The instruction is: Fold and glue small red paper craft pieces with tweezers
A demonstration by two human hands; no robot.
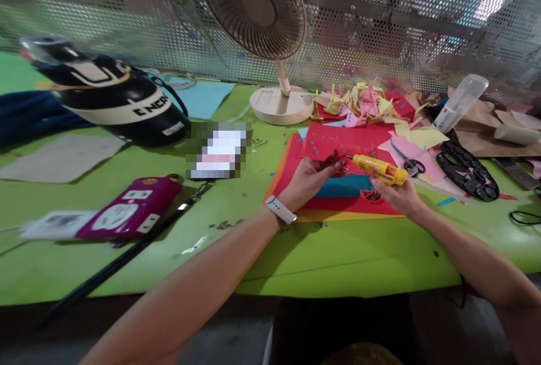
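Note:
My right hand [395, 191] is closed round a yellow tool [378, 169] with a thin dark tip pointing left; I cannot tell its exact kind. The tip is close to the fingers of my left hand [310, 178]. That hand is closed, thumb against fingers, over red paper, and what it pinches is too small and blurred to make out. Below the hands lies a blue strip [342, 186] on a stack of red sheets [291, 165]. Beneath my right hand is part of a red-orange loop [368, 197], perhaps a scissor handle. Black-handled scissors [412, 165] lie to the right.
A fan [281, 106] stands behind the sheets, beside a heap of paper scraps [367, 103]. At the right are a clear bottle [462, 103] and a black perforated palette-like piece [467, 173]. At the left are a phone [220, 151], a purple power strip [131, 207] and a large black bottle [127, 106].

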